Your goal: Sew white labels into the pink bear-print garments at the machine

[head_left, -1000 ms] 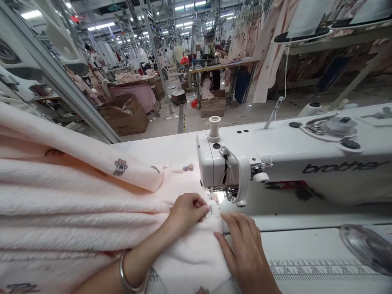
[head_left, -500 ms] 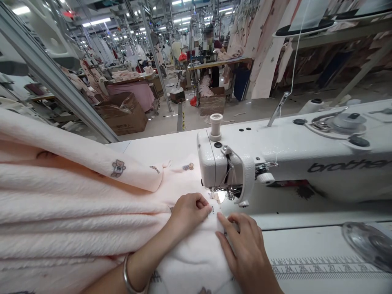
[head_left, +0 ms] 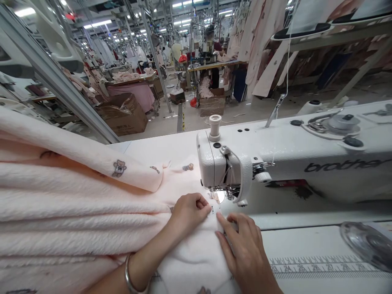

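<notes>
Pale pink plush fabric (head_left: pixel 131 232) printed with small bears spreads over the left of the sewing table and runs under the needle area of a white sewing machine (head_left: pixel 211 157). My left hand (head_left: pixel 190 212), wearing a metal bangle (head_left: pixel 128 271), is closed with thumb and index finger pinched on a small white label (head_left: pixel 213 210) with dark print, lying on the fabric just before the presser foot. Beside it my right hand (head_left: pixel 245 245) rests open, index fingertip near the label and thumb on the fabric's right edge. The fingertips hide part of the label.
A printed ruler scale (head_left: pixel 321 267) runs along the table's front right, near a clear round plastic piece (head_left: pixel 366 245). Thread rises from a guide (head_left: pixel 275 110) on the machine. Beyond the table stand a metal post (head_left: pixel 65 77), a cardboard box (head_left: pixel 125 116) and other workstations.
The view has shifted very slightly, so the machine sits a little further left. Both hands, the label and the fabric keep their places.
</notes>
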A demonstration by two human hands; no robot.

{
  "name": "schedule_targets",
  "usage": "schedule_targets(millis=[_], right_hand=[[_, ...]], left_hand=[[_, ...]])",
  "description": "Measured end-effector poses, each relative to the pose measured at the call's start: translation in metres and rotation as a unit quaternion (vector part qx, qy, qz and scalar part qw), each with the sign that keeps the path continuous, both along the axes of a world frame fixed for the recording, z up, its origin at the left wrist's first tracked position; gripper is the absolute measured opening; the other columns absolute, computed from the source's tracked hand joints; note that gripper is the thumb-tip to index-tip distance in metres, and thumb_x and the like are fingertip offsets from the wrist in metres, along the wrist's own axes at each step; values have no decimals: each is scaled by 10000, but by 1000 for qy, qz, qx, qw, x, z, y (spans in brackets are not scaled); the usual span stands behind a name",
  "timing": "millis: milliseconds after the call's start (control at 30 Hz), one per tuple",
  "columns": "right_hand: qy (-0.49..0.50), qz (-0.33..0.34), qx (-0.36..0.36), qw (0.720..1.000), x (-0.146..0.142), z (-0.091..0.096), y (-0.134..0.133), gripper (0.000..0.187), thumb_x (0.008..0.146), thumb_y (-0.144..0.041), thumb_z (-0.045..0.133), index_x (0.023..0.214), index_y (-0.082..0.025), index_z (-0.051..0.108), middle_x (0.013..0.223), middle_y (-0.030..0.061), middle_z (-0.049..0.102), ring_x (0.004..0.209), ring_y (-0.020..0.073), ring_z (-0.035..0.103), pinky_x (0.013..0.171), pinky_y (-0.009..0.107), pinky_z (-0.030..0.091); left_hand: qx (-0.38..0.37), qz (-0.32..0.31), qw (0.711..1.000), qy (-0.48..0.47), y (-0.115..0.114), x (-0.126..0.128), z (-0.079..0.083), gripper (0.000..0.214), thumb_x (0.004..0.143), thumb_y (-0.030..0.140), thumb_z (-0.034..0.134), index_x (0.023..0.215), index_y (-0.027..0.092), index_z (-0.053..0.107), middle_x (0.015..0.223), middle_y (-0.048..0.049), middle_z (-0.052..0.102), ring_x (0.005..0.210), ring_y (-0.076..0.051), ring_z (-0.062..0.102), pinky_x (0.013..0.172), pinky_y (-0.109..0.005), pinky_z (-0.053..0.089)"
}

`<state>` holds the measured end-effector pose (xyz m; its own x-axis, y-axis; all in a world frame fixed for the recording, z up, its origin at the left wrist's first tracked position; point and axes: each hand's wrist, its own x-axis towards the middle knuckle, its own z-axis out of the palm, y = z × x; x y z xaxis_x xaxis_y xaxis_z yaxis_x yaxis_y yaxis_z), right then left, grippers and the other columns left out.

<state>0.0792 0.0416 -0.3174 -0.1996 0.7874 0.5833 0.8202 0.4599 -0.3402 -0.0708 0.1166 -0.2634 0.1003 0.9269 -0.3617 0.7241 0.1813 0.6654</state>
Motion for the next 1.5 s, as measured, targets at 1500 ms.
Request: schedule_targets(millis=[1500], right_hand=[[118,2,-68,991,8,-3,0,244,941,-238,430,1154,-142,498,1026,104,462,981,217,457,802,357,456]], left_hand=[[339,-433,811,198,-40,-37,-5,518,901,286,478,1341,24,398,1427,-198,351,1348,-280,297,1082,-403,366]])
